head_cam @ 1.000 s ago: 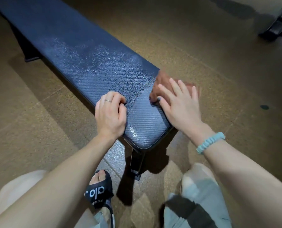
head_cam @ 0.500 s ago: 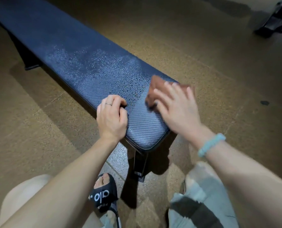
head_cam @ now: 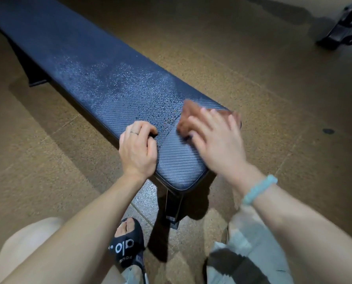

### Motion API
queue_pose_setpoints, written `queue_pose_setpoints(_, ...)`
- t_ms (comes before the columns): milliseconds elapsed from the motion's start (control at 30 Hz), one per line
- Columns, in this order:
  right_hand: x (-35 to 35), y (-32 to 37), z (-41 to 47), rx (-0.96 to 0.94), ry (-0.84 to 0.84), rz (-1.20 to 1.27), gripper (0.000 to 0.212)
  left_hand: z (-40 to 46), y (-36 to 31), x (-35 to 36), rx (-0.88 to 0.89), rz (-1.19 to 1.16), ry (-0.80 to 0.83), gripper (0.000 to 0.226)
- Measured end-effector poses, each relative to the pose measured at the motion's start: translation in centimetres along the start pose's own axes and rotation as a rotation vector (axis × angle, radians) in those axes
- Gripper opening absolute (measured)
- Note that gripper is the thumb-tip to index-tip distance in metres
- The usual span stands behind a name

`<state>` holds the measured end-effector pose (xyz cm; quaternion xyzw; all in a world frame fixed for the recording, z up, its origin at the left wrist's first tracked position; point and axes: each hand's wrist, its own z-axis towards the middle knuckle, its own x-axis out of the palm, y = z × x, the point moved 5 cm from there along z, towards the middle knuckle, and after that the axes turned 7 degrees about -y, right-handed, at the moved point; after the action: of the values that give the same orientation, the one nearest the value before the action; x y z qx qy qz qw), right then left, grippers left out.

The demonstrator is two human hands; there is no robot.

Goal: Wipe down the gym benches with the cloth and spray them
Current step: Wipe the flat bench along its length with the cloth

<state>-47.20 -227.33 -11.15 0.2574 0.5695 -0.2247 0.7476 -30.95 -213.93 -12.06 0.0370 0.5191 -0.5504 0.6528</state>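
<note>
A long dark blue padded bench [head_cam: 101, 83] runs from the upper left to the middle, speckled with spray droplets beyond its near end. A reddish-brown cloth [head_cam: 188, 116] lies on the pad near its right edge. My right hand [head_cam: 216, 138] presses flat on the cloth with straight fingers, blurred by motion. My left hand [head_cam: 138, 149] rests on the bench's left edge with fingers curled under, a ring on one finger. No spray bottle is in view.
Brown speckled gym floor [head_cam: 273, 99] surrounds the bench. The bench's leg [head_cam: 172, 210] stands below the near end, a far leg [head_cam: 34, 76] at the left. Dark equipment base [head_cam: 339, 37] sits at the top right. My sandalled foot [head_cam: 128, 242] is near the leg.
My right hand has slid the cloth leftward across the near end of the pad, leaving a dry strip. My left hand stays on the edge.
</note>
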Motion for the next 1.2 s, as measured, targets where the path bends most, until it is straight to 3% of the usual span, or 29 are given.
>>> queue_pose_setpoints(100, 0.3, -2.8, 3.3, 0.139, 0.077, -0.008, 0.052, 0.0, 0.0, 0.0, -0.009, -0.004, 0.009, 0.019)
queue_pose_setpoints(200, -0.1, 0.1, 0.3, 0.199, 0.032, -0.022, 0.055, 0.1, 0.2, 0.0, -0.012, -0.008, 0.015, 0.019)
queue_pose_setpoints(367, -0.5, 5.1, -6.4, 0.022, -0.008, 0.020, 0.054, 1.1, -0.1, 0.0, 0.029, 0.041, 0.072, 0.019)
queue_pose_setpoints(533, -0.3, 0.5, -0.1, 0.062, -0.009, 0.034, 0.053, 4.6, 2.5, -1.4, -0.105, 0.098, -0.030, 0.026)
queue_pose_setpoints(700, 1.0, -1.5, 7.3, 0.110, -0.004, 0.020, 0.047, 6.0, 5.0, -0.3, -0.226, 0.166, -0.024, 0.030)
queue_pose_setpoints(833, 2.1, -0.6, 11.8, 0.166, 0.002, 0.060, 0.042, 6.0, 4.8, 0.3, -0.214, 0.189, -0.030, 0.028)
queue_pose_setpoints(967, 3.4, 2.3, 14.4, 0.098, 0.016, 0.032, 0.047, 6.0, 4.9, 0.2, -0.212, 0.194, -0.044, 0.028)
queue_pose_setpoints(1200, 0.7, -1.7, 6.6, -0.040, -0.066, -0.068, 0.050, 6.0, 4.7, 0.1, -0.204, 0.214, -0.040, 0.025)
